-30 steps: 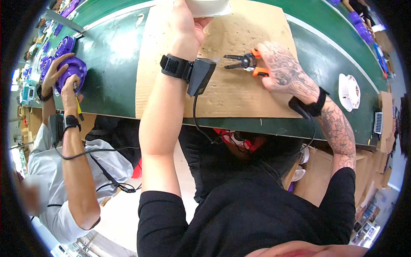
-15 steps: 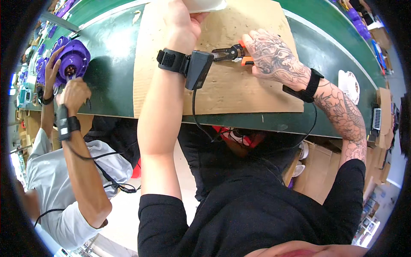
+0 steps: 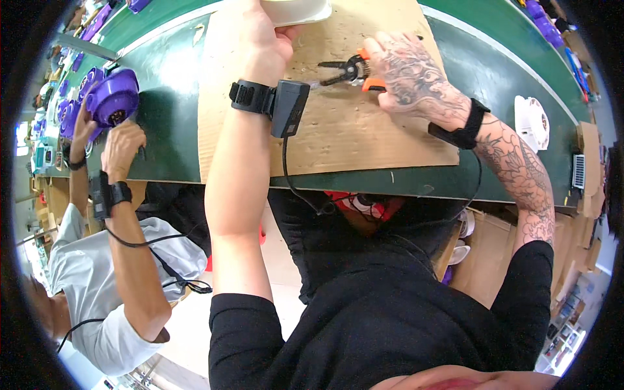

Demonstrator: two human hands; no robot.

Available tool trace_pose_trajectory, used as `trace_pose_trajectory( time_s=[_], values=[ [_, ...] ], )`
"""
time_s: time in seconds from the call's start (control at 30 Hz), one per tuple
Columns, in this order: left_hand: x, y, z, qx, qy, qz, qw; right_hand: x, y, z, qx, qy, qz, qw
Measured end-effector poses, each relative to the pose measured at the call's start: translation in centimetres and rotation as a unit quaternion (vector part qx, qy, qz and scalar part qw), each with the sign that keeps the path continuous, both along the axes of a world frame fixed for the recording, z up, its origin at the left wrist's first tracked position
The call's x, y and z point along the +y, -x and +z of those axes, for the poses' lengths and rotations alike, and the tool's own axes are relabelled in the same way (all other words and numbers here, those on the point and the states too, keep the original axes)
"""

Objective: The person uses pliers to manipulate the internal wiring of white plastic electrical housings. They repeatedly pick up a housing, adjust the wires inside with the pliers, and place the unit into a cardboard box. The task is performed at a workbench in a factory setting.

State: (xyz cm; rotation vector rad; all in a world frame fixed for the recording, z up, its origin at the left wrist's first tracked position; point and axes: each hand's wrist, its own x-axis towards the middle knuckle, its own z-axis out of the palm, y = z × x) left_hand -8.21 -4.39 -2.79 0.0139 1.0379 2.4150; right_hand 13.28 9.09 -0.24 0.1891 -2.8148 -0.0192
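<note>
My left hand (image 3: 266,40) is closed on a white, shallow plastic part (image 3: 298,13) at the top edge; the frame cuts off the rest of it. Orange-handled wire strippers (image 3: 346,70) are in my right hand (image 3: 411,73), closed round the handles. Their dark jaws stand apart and point left, just above the cardboard sheet (image 3: 364,140). Nothing can be made out between the jaws.
A round white part (image 3: 531,123) lies on the green table (image 3: 482,58) to the right. At left, a co-worker's hands (image 3: 122,146) work on a purple housing (image 3: 116,96). Black cables (image 3: 286,170) hang from my wrist straps over the table's front edge.
The stripper jaws have opened and moved slightly left. My left hand has shifted a little left with the white part, more of which shows. The co-worker's purple housing has tilted.
</note>
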Motion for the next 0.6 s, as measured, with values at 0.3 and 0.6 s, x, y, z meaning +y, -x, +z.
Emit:
trace_pose_trajectory(
  time_s=[0.3,0.6],
  values=[
    [0.5,-3.2,0.6,0.140,0.059,-0.086,0.985,6.7,-6.0,1.5,-0.108,0.769,-0.074,0.626],
    [1.4,-6.3,0.7,0.147,0.159,-0.193,0.957,8.3,-10.5,9.7,-0.288,0.212,-0.244,0.902]
  ],
)
